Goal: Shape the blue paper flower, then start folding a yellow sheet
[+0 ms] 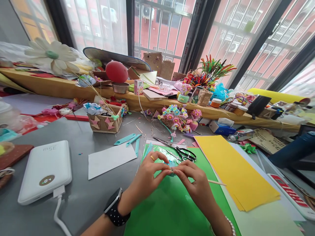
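My left hand (155, 168) and my right hand (193, 175) meet at the fingertips over the green sheet (157, 209). Both are closed in a pinch on a small light-blue folded paper piece (167, 164), mostly hidden by the fingers. A thin wooden stick (217, 182) sticks out past my right hand; whether it is held or lies on the sheet, I cannot tell. Just beyond the fingers lie black-handled scissors (187, 154). Blue paper strips (130, 140) rest near the white paper (110, 160) left of the green sheet.
A white power bank (46, 170) with a cable lies at left. Yellow paper (236, 173) is at right, near a red-and-white box (290, 193). Farther back stand a cardboard basket (105, 123), a bunch of small flowers (174, 116) and a blue tissue pack (221, 127), below a cluttered ledge (147, 101).
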Tool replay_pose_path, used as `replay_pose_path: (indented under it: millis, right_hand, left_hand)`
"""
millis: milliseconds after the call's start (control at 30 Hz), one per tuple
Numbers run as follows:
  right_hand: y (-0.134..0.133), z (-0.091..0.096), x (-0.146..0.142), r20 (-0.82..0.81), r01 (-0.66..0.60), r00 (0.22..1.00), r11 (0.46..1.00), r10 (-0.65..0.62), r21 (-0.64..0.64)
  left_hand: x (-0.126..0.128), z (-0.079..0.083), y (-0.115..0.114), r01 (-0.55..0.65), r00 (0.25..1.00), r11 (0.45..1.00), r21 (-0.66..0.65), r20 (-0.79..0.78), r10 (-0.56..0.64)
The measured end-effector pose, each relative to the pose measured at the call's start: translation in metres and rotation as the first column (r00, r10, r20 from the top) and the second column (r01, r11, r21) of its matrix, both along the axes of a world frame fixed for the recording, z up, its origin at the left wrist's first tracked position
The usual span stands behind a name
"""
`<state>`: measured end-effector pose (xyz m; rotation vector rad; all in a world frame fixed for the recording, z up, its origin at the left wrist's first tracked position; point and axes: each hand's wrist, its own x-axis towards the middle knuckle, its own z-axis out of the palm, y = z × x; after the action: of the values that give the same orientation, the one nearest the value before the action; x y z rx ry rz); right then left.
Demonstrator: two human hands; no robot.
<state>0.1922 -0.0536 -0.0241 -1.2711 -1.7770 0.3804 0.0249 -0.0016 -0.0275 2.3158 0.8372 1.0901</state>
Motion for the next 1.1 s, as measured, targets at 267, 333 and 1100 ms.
replay_pose_path:
  millis: [267, 333, 1100]
  right_hand:
    - [0.002, 0.001, 0.005, -0.155, -0.002, 0.987, 0.968, -0.038, -0.252]
    - [0.002, 0.002, 0.007, -0.191, -0.042, 0.981, 0.945, -0.022, -0.324]
    - [0.006, 0.003, 0.013, -0.329, -0.207, 0.944, 0.795, 0.011, -0.570]
  left_hand:
    - [0.000, 0.001, -0.004, 0.031, 0.997, 0.955, 0.296, -0.071, -0.010]
    - [0.000, 0.001, -0.004, 0.045, 0.996, 0.946, 0.320, -0.086, -0.018]
    - [0.002, 0.002, -0.004, 0.047, 0.999, 0.893, 0.447, -0.035, -0.036]
